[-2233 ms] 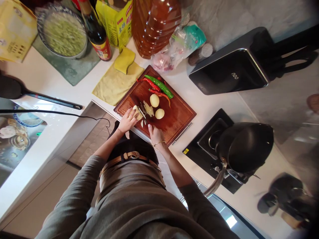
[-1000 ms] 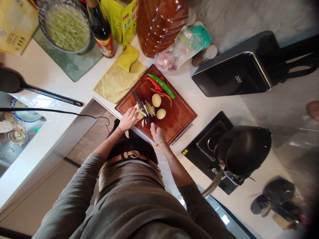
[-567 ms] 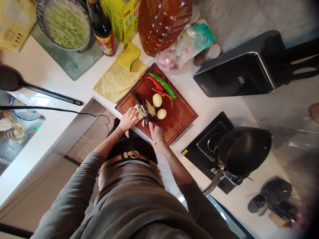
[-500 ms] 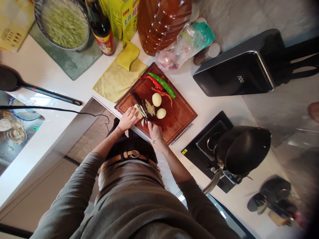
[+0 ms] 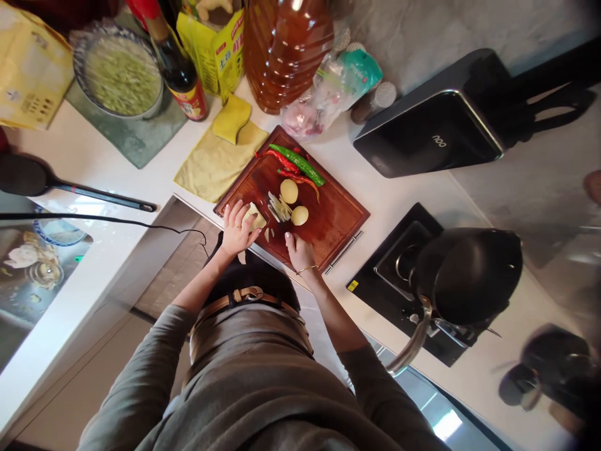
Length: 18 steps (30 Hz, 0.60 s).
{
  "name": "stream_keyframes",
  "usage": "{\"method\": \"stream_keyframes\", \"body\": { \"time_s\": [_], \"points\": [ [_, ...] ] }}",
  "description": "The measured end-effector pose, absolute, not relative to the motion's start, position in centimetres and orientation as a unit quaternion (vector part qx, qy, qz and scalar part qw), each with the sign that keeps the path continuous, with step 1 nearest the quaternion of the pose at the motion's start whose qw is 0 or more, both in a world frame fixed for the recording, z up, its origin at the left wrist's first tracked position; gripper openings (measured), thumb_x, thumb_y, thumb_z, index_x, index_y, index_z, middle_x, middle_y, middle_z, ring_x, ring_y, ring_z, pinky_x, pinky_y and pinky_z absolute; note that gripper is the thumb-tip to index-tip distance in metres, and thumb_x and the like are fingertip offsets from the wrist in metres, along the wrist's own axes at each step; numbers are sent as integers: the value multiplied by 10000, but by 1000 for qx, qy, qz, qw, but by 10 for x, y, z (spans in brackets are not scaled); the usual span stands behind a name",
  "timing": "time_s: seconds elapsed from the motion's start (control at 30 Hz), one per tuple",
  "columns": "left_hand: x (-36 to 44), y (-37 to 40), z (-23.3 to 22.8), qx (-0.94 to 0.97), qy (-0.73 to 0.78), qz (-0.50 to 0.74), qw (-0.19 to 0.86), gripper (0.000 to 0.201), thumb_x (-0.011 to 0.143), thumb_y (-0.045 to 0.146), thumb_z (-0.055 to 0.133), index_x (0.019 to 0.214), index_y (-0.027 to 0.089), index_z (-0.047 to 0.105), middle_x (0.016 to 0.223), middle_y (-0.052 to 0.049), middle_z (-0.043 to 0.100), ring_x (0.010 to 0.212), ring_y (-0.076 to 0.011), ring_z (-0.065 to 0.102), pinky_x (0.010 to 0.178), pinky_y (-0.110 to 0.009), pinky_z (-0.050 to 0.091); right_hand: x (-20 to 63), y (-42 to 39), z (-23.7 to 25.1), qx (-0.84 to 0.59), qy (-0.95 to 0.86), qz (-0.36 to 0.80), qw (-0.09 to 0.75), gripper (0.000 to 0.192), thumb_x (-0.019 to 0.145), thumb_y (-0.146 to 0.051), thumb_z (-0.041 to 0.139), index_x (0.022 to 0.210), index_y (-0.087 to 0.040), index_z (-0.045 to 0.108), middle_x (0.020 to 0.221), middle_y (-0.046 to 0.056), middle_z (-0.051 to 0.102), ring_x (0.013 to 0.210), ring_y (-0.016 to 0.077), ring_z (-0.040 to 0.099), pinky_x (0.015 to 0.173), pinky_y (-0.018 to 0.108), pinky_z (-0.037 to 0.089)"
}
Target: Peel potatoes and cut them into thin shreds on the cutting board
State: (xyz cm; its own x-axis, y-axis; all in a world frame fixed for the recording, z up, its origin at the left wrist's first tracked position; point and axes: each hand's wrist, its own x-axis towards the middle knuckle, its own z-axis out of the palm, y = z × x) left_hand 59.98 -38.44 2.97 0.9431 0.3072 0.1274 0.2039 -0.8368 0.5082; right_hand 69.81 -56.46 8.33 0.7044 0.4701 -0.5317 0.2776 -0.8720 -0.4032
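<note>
On the white desk (image 5: 94, 150), largest first: one black appliance (image 5: 432, 138) far right, one wok (image 5: 469, 272) sitting on one hob (image 5: 375, 282) near right, one oil jug (image 5: 286, 50) at the far edge. One wooden cutting board (image 5: 333, 219) sits mid-desk, with one yellow cloth (image 5: 211, 166) touching its left corner. Far left there is one bowl (image 5: 119, 75) and one dark sauce bottle (image 5: 181, 75).

Change vs half a second back: the knife blade that lay across the cut piece no longer shows clearly. Your left hand (image 5: 237, 227) has gone from curled to fingers spread flat over the potato piece (image 5: 256, 218), at the board's near-left edge. Reads as a pause between cuts, regripping the piece.

Your right hand (image 5: 299, 249) is curled at the board's near edge. Can't tell if it's closed on a handle.

Counts on the board:
- two whole peeled potatoes (image 5: 289, 191), just beside each other at mid-board
- one green chili (image 5: 298, 164)
- two red chilies (image 5: 280, 160), touching the green one at the far corner
- one small pile of slices (image 5: 278, 207), between the cut piece and the whole potatoes
</note>
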Motion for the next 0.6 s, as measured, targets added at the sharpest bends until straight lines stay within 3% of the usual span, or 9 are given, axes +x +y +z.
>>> {"method": "stream_keyframes", "body": {
  "time_s": [0.17, 0.27, 0.4, 0.6],
  "points": [
    [636, -374, 97, 967, 67, 33, 245, 368, 801, 492, 564, 1030, 205, 592, 1163, -133, 578, 1183, -334, 448, 1000, -552, 262, 701, -564, 101, -920, -224, 316, 62, 507, 916, -563, 320, 956, -178, 648, 806, 89, 711, 708, 179, 637, 572, 247, 303],
    [665, -362, 116, 970, 9, -52, 238, 311, 799, 491, 565, 859, 192, 630, 932, -111, 643, 1015, -308, 516, 928, -511, 302, 703, -566, 107, -922, -231, 307, 37, 527, 877, -628, 351, 959, -203, 653, 839, 79, 716, 735, 184, 642, 572, 251, 295],
    [689, -349, 106, 962, -47, -133, 236, 340, 799, 517, 556, 705, 194, 609, 694, -46, 631, 807, -229, 552, 877, -435, 311, 704, -571, 109, -923, -237, 301, 27, 555, 862, -659, 343, 962, -215, 660, 844, 74, 718, 741, 179, 639, 582, 254, 296],
    [708, -342, 81, 950, -115, -161, 242, 376, 818, 542, 517, 709, 194, 609, 693, -27, 642, 749, -188, 574, 834, -355, 296, 703, -584, 102, -928, -244, 278, 50, 552, 861, -662, 342, 964, -226, 664, 849, 67, 723, 758, 182, 638, 572, 255, 282]
  ]
}}
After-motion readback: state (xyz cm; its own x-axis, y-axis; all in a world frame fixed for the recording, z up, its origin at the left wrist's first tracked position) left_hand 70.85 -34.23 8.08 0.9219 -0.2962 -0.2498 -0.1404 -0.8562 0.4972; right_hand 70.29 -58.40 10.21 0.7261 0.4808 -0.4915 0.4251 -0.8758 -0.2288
